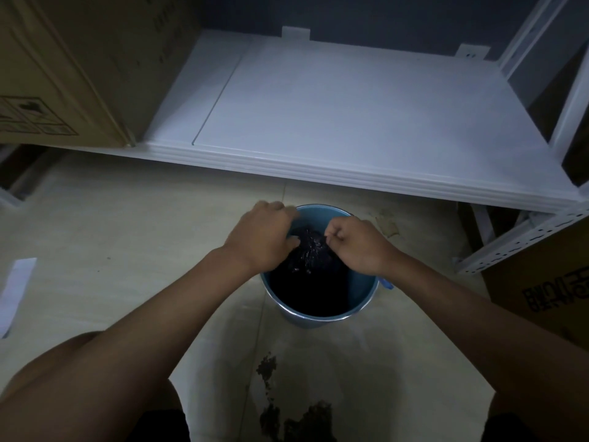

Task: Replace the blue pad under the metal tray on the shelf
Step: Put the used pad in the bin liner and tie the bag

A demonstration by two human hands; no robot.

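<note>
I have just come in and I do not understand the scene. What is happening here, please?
A person bends over a blue bucket on the floor. Both hands are at its mouth: the left hand and the right hand grip a dark wet mass, too dark to identify. The white shelf behind the bucket has a cardboard box at its left end. No metal tray or blue pad is in view.

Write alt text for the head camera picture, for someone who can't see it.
Both hands, left hand and right hand, grip dark crumpled material inside a blue bucket on the floor. Behind it is a bare white shelf, with a cardboard box at its left end.
</note>
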